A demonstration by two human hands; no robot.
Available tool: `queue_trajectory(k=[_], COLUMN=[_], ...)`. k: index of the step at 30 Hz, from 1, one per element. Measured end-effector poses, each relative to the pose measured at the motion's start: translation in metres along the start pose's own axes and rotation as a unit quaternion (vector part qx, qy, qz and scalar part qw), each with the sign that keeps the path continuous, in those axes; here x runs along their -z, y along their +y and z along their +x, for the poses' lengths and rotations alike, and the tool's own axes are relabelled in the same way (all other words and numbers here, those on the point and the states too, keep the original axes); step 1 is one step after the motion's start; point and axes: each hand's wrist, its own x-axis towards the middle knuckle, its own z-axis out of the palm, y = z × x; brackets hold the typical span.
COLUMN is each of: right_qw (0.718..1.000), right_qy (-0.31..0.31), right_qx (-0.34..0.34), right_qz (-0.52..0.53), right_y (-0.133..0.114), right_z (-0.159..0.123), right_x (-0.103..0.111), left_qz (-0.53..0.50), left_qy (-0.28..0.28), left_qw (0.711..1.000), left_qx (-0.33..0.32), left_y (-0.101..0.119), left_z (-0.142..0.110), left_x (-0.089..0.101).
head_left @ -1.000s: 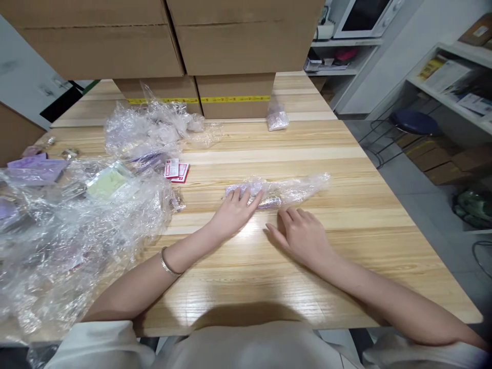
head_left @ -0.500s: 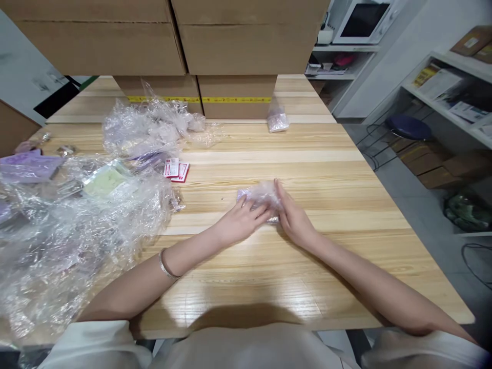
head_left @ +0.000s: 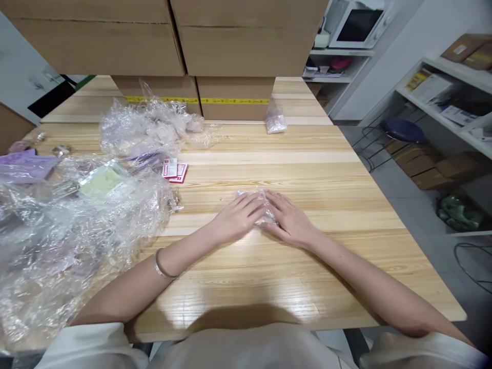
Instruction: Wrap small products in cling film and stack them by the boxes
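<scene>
A small packet in clear plastic wrap (head_left: 266, 219) lies flat on the wooden table, mostly covered by my hands. My left hand (head_left: 240, 215) rests on its left part, palm down with the fingers stretched out. From the other side my right hand (head_left: 290, 219) presses on its right part, fingers extended and slightly apart. The fingertips of both hands nearly meet over the middle. What is inside the wrap cannot be made out.
Crumpled clear plastic (head_left: 92, 241) spreads over the table's left side, with a pale green packet (head_left: 102, 180) among it. Red-and-white cards (head_left: 178, 173) lie nearby. Another wrapped packet (head_left: 275, 123) stands near the stacked cardboard boxes (head_left: 234, 89). A blue stool (head_left: 403, 130) is right of the table.
My right hand has turned from standing on its edge to lying palm down on the packet. The loose plastic that stuck up is now pressed flat. My left hand stays on the packet.
</scene>
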Motion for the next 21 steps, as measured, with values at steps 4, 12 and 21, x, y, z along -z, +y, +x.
queue_trajectory(k=[4,12,21], right_qw=[0.999,0.926,0.688], right_qy=[-0.002,0.117,0.325], right_qx=[0.022,-0.178,-0.423], right_qz=[0.049,0.312,0.493], right_y=[-0.002,0.043,0.171], right_z=[-0.006,0.016,0.169], right_x=[0.011,0.028,0.019], left_qz=[-0.162,-0.249,-0.284], left_qy=[0.075,0.242,0.219], left_qw=[0.979,0.902,0.879], left_qx=[0.098,0.257,0.314], left_y=[-0.009,-0.013,-0.024], left_z=[-0.002,0.002,-0.005], left_x=[0.004,-0.001,-0.010])
